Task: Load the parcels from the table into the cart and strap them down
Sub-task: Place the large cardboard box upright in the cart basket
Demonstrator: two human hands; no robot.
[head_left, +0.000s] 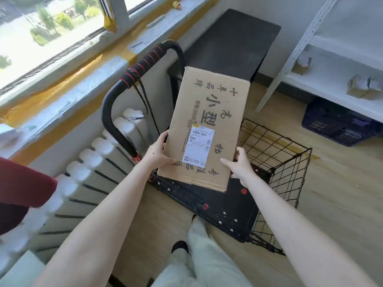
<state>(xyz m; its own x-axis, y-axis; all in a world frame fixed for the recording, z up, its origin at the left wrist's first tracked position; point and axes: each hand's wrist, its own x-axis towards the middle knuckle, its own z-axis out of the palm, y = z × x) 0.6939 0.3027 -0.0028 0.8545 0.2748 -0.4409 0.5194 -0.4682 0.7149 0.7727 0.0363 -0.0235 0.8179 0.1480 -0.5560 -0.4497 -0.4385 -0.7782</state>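
Two hands [157,152] [242,166], one large parcel [209,112], one cart [228,206], one table [232,42].

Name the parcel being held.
The large flat cardboard box, gripped by left hand and right hand above the cart; the two small parcels lie on the shelf.

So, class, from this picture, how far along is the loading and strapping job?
Done: nothing visible; the cart deck shows no parcel. In hand: left hand and right hand hold a cardboard parcel above it. Left: set it down, then strap it; the cord hangs from the handle.
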